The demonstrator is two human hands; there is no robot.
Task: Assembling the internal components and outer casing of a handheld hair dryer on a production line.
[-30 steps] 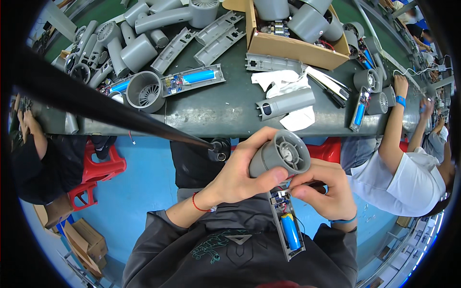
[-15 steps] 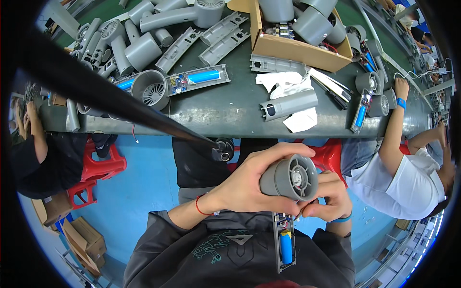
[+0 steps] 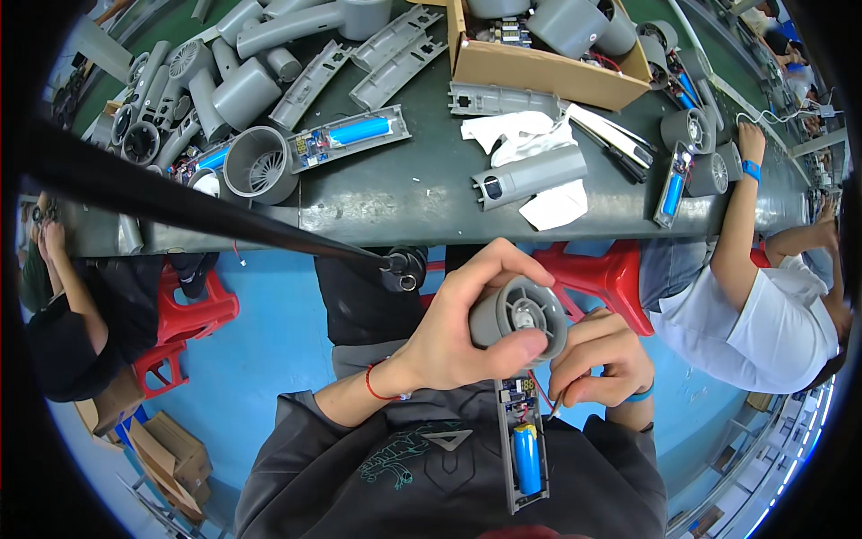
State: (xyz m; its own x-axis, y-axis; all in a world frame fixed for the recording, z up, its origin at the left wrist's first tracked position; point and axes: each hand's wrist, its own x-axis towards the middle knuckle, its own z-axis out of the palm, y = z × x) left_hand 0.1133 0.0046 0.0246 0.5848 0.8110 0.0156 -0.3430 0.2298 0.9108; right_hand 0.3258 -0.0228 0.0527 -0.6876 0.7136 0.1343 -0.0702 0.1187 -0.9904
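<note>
In my left hand (image 3: pixel 449 328) is a round grey fan housing (image 3: pixel 518 316), with fingers and thumb wrapped round it and its spoked opening facing up and right. Below hangs a grey handle shell (image 3: pixel 508 476) carrying a circuit board (image 3: pixel 518 391) and a blue battery cell (image 3: pixel 527 458). Thin red wires (image 3: pixel 540 386) run up from the board toward the housing. Close to the housing's right side, my right hand (image 3: pixel 606 359) is closed in a pinch. A small pale tip sticks out below its fingers; what it belongs to I cannot make out.
On the dark green table (image 3: pixel 377 211) lie several grey fan parts and a shell with a battery (image 3: pixel 359 133). A cardboard box (image 3: pixel 548 72) holds more housings. Another shell (image 3: pixel 534 177) rests on white cloth near pens. Co-workers sit left and right; red stools (image 3: pixel 597 278) stand nearby.
The housing in my left hand has moved slightly left and tilted. My right hand has drawn a little away from it, and wires now show between them. The handle shell has shifted slightly left.
</note>
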